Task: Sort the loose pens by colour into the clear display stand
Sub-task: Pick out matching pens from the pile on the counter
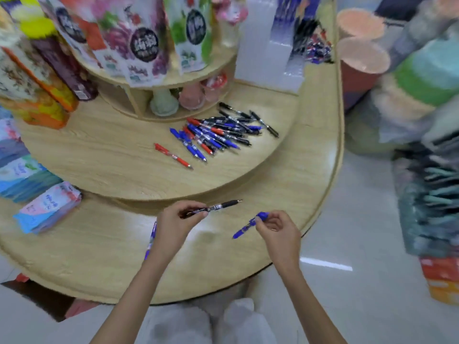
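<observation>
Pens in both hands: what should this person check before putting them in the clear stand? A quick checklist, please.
1. Left hand has a firm grip on the black pen: ok.
2. Right hand pinches the blue pen securely: ok.
3. Second blue pen by the left wrist is held, not loose: cannot tell.
4. Clear display stand is upright behind the pile: ok.
5. Which stand compartment takes which colour: cannot tell, too blurred.
6. Pile of pens is sorted: not ok, since red, blue and black are mixed.
</observation>
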